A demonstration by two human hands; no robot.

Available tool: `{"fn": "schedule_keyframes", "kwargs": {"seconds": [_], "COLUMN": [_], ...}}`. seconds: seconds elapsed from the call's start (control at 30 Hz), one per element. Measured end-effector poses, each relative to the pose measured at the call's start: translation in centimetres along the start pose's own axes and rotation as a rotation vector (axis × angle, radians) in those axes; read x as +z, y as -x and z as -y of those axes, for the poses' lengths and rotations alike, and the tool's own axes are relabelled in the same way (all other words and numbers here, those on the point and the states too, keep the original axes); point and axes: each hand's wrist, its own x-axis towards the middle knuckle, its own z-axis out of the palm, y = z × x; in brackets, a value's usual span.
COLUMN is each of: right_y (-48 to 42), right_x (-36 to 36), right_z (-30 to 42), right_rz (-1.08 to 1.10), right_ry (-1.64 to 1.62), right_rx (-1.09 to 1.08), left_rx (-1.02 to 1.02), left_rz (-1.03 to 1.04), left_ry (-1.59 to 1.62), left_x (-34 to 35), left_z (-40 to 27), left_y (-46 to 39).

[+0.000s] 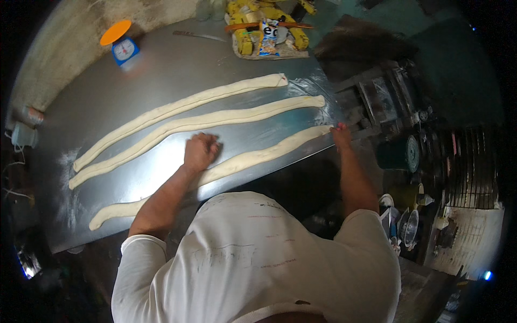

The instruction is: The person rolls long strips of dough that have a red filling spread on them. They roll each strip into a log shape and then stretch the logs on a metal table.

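Three long ropes of pale dough lie across a metal worktable (pixel 145 84). At the right end of the near dough rope (pixel 258 155), my right hand (pixel 342 136) grips the tip between its fingers, close to the table edge. My left hand (pixel 202 151) is curled like a fist just beyond the middle of that rope, and I see nothing in it. My left forearm hides part of the rope, whose bent left end shows again past it. Farther off run the middle dough rope (pixel 210 119) and the far dough rope (pixel 181 105), each with a lengthwise seam.
A blue dial scale (pixel 124 50) with an orange pan stands at the back left. Near the back edge lie a knife (pixel 198 36) and a yellow tray-like object (pixel 244 42) bearing a snack packet (pixel 268 38) and a wooden stick (pixel 246 26). Flour dusts both table ends.
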Motion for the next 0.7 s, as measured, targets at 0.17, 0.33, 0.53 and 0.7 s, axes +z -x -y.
{"fn": "schedule_keyframes", "kwargs": {"seconds": [0.17, 0.33, 0.53, 0.7], "right_y": [-2.7, -3.9, 1.4, -0.5], "right_x": [-0.5, 1.8, 0.5, -4.1], "right_z": [-4.0, -4.8, -1.0, -0.9], "right_rz": [0.147, 0.376, 0.386, 0.748], "right_ry": [0.133, 0.115, -0.027, -0.878], "right_rx": [0.059, -0.23, -0.495, 0.129], "left_rx": [0.135, 0.094, -0.361, -0.27], "left_rz": [0.249, 0.261, 0.639, 0.547], "left_ry": [0.06, 0.013, -0.233, 0.061], "left_x": [6.9, 14.4, 17.7, 15.7], "left_z": [-5.4, -12.4, -19.7, -19.9], "left_y": [-1.1, -5.3, -9.9, -10.2]}}
